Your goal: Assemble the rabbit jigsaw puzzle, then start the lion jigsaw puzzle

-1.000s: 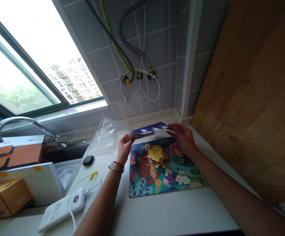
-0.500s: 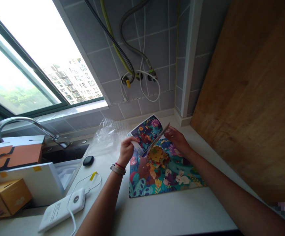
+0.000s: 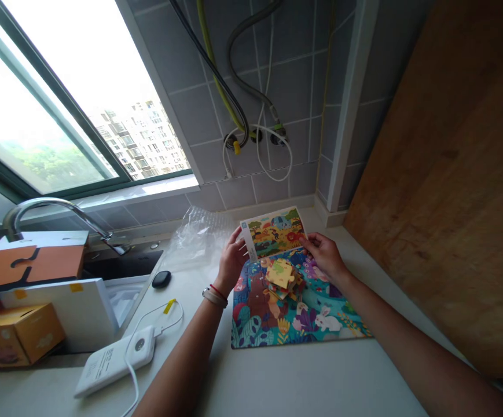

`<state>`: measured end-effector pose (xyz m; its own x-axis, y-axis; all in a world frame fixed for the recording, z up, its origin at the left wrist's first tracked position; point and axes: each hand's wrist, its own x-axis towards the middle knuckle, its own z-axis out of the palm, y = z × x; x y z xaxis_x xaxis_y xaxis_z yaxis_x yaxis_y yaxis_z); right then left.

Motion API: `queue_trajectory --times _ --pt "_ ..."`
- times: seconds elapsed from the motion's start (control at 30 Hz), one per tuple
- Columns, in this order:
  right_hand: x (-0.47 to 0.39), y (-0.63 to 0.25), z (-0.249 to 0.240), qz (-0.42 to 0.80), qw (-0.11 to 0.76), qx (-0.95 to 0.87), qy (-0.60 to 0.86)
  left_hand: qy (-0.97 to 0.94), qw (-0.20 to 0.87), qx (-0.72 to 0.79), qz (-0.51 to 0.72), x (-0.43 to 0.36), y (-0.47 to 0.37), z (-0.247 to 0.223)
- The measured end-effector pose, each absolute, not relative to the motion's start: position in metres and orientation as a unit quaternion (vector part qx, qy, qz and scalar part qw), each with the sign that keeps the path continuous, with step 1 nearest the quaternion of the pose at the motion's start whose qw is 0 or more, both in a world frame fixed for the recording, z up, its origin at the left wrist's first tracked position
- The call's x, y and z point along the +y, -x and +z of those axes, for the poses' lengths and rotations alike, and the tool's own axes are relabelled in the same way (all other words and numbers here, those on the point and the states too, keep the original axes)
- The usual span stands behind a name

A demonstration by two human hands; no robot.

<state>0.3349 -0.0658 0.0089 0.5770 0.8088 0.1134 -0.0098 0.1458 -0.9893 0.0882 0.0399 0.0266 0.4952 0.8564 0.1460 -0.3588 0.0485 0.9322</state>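
Observation:
A picture card (image 3: pixel 276 233) with a yellow animal scene and a white strip down its left side is held up above the puzzle. My right hand (image 3: pixel 326 255) pinches its lower right corner. At the left edge of the card is my left hand (image 3: pixel 231 259), its fingers loosely curled against the white strip. I cannot tell whether a second card lies behind. Below them lies a colourful jigsaw puzzle (image 3: pixel 277 336) with a rabbit and plants. A loose heap of puzzle pieces (image 3: pixel 281 273), yellow on top, sits on it.
Crumpled clear plastic wrap (image 3: pixel 194 240) lies behind my left hand. On the left are a black oval object (image 3: pixel 161 279), a white power bank (image 3: pixel 114 362) with a cable, and boxes (image 3: pixel 29 336) by the sink (image 3: pixel 121 265). A wooden panel (image 3: pixel 442 202) stands at right.
The purple picture card no longer shows; the yellow one, earlier seen nearly edge-on in my right hand, now faces me. My left thumb has come off the card's face.

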Motion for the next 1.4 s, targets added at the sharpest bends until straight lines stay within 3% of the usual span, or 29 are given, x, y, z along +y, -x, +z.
queue_trajectory --times 0.2,0.33,0.47,0.7,1.1,1.4 --pt "-0.064 -0.339 0.002 0.280 0.652 -0.389 0.588 -0.622 0.563 0.283 0.465 0.054 -0.092 0.002" --pt "-0.064 -0.342 0.003 0.199 0.614 -0.450 0.617 -0.637 0.510 0.303 0.492 0.056 -0.092 -0.008" --pt "-0.066 -0.343 0.004 0.149 0.580 -0.479 0.642 -0.637 0.502 0.303 0.500 0.052 -0.094 -0.014" --pt "-0.060 -0.346 0.004 0.213 0.597 -0.424 0.647 -0.602 0.477 0.350 0.536 0.056 -0.094 -0.023" --pt "0.087 -0.381 0.015 0.234 0.594 -0.354 0.683 -0.577 0.509 0.356 0.531 0.058 -0.098 -0.026" --pt "0.129 -0.386 0.003 0.232 0.580 -0.329 0.709 -0.584 0.506 0.362 0.521 0.058 -0.097 -0.026"
